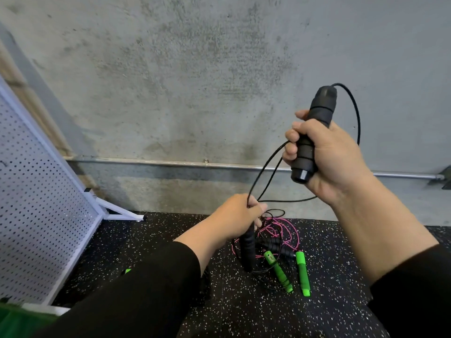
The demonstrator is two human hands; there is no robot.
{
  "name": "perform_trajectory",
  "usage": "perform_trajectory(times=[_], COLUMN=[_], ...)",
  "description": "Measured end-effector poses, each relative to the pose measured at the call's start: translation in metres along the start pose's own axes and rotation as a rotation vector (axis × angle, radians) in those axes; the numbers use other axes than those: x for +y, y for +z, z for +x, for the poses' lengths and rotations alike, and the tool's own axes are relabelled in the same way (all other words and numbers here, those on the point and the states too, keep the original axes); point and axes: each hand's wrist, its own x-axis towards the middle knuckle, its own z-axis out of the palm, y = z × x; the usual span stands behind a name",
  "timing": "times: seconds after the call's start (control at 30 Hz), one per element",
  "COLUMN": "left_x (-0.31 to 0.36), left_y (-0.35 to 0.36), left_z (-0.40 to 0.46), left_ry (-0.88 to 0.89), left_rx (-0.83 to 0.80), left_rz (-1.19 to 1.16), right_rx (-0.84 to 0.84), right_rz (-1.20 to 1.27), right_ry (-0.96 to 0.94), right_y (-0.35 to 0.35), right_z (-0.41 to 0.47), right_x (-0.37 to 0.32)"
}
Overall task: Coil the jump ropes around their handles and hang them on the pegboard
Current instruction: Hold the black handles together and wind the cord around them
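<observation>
Two black ribbed foam handles (314, 132), thin black cord; each hand's grip holds one.

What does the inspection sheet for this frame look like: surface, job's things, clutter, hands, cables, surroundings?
Surface: black speckled rubber floor.
Job's things: black jump rope held up, one handle raised, the other handle hanging low; green handles and a pink rope lie tangled on the floor with another black-handled rope; white pegboard leans at the left, nothing seen hanging on it.
Clutter: small green object beside the left sleeve, too hidden to identify.
Hands: right hand grips the raised handle; left hand grips the low handle and its cord.
Cables: nothing seen apart from the rope cords.
Surroundings: concrete wall with a metal pipe running low along it.
</observation>
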Motion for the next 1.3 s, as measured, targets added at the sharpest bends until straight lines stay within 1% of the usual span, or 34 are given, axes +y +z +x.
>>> perform_trajectory(times=[0.03, 0.07, 0.1, 0.17, 0.2, 0.27, 0.37, 0.47, 0.57, 0.67, 0.7, 0.73, 0.83, 0.87, 0.93, 0.97, 1.0, 1.03, 1.07, 1.1, 1.13, 1.17, 1.2, 1.23, 1.3], left_x=[0.002, 0.005, 0.007, 0.012, 0.013, 0.016, 0.019, 0.02, 0.022, 0.024, 0.025, 0.025, 0.028, 0.028, 0.031, 0.032, 0.03, 0.028, 0.026, 0.026, 0.027, 0.028, 0.028, 0.028, 0.029], left_y=[-0.001, -0.003, -0.005, -0.011, -0.013, -0.017, -0.019, -0.018, -0.016, -0.013, -0.012, -0.012, -0.014, -0.016, -0.022, -0.028, -0.035, -0.044, -0.053, -0.06, -0.066, -0.068, -0.067, -0.063, -0.056], left_z=[0.0, 0.0, 0.001, 0.005, 0.007, 0.009, 0.008, 0.008, 0.009, 0.01, 0.01, 0.011, 0.008, 0.007, 0.001, -0.002, -0.002, -0.001, -0.001, -0.003, -0.006, -0.008, -0.01, -0.013, -0.016], left_ry=[-0.016, -0.038, -0.068, -0.149, -0.186, -0.225, -0.213, -0.189, -0.125, -0.039, -0.03, -0.022, 0.011, 0.015, -0.021, -0.063, -0.098, -0.103, -0.059, 0.04, 0.156, 0.272, 0.347, 0.379, 0.383], left_rx=[0.034, 0.076, 0.127, 0.205, 0.219, 0.203, 0.182, 0.132, 0.065, 0.095, 0.116, 0.133, 0.141, 0.133, 0.151, 0.226, 0.352, 0.52, 0.665, 0.733, 0.694, 0.596, 0.492, 0.414, 0.352], left_rz=[-0.139, -0.272, -0.395, -0.638, -0.762, -0.947, -1.018, -1.04, -1.061, -1.112, -1.126, -1.139, -1.119, -1.108, -1.027, -0.882, -0.668, -0.429, -0.244, -0.158, -0.146, -0.17, -0.198, -0.25, -0.415], right_rx=[0.015, 0.033, 0.046, 0.017, -0.007, -0.044, -0.092, -0.053, -0.038, -0.062, -0.07, -0.086, -0.172, -0.204, -0.254, -0.264, -0.268, -0.274, -0.293, -0.328, -0.377, -0.434, -0.494, -0.55, -0.643], right_rz=[-0.039, -0.139, -0.3, -0.649, -0.753, -0.831, -0.894, -0.968, -0.951, -1.051, -1.047, -0.967, -0.488, -0.437, -0.44, -0.442, -0.434, -0.42, -0.404, -0.388, -0.37, -0.344, -0.304, -0.25, -0.123], right_ry=[0.008, 0.038, 0.088, 0.201, 0.239, 0.262, 0.231, 0.188, 0.223, 0.267, 0.287, 0.334, 0.591, 0.625, 0.622, 0.613, 0.611, 0.615, 0.622, 0.633, 0.647, 0.657, 0.659, 0.656, 0.639], right_y=[-0.005, -0.01, -0.016, -0.028, -0.032, -0.036, -0.036, -0.036, -0.035, -0.032, -0.031, -0.03, -0.026, -0.026, -0.026, -0.027, -0.028, -0.029, -0.032, -0.034, -0.035, -0.036, -0.036, -0.036, -0.036], right_z=[0.001, 0.002, 0.002, 0.0, -0.001, -0.001, -0.001, -0.003, -0.008, -0.013, -0.014, -0.016, -0.023, -0.025, -0.028, -0.027, -0.027, -0.026, -0.025, -0.025, -0.026, -0.027, -0.028, -0.029, -0.03], right_x=[-0.002, -0.002, -0.001, 0.008, 0.015, 0.029, 0.043, 0.05, 0.055, 0.059, 0.06, 0.061, 0.061, 0.059, 0.056, 0.054, 0.052, 0.049, 0.046, 0.044, 0.041, 0.04, 0.04, 0.04, 0.041])
